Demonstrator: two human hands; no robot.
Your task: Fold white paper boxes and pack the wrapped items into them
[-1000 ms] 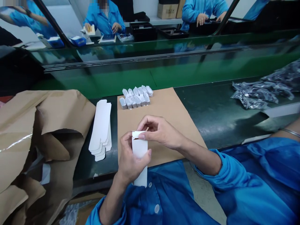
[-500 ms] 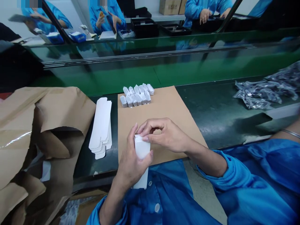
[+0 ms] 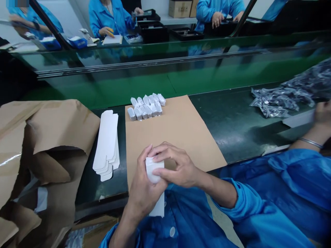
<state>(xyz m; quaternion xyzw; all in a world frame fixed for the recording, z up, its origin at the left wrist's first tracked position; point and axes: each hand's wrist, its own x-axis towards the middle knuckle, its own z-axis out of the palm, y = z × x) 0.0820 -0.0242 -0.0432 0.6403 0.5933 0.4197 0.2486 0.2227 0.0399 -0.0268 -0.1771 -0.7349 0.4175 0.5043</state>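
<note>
**Item: small white carton [image 3: 154, 171].** Held at the near edge of the brown cardboard sheet [image 3: 181, 127], partly over the sheet and partly over the person's blue smock.

- **Axis and heading:** the long axis runs from the person's chest out toward the sheet, close to upright in the view. The worked end points away, toward the sheet's far edge. The other end pokes out below the palm toward the smock.
- **Left hand [image 3: 143, 194]:** wrapped round the carton's body, fingers closed on it, thumb along the left side.
- **Right hand [image 3: 178, 165]:** arched over the far end, with fingertips [image 3: 158, 174] pressed onto the end flap. It pinches rather than grasps.
- **Step in hand (judged):** closing the far end flap; the end looks folded over but not yet flat.
- **Next move calls for (judged):** a firm hold on the body by the left hand, and a square push so the flap tucks in without creasing the wall.

**Surroundings, by the sheet:**

- **Far-left corner of it:** two rows of folded white cartons [image 3: 146, 105].
- **Just left of it:** a stack of flat carton blanks [image 3: 106, 144].
- **Further left:** torn brown wrapping paper [image 3: 51, 131].
- **Beyond its far edge:** a green conveyor belt [image 3: 124, 86], with people in blue seated across it.
- **Well right of it:** a heap of dark plastic bags [image 3: 279, 100] and a co-worker's hand [image 3: 323, 112].
</note>
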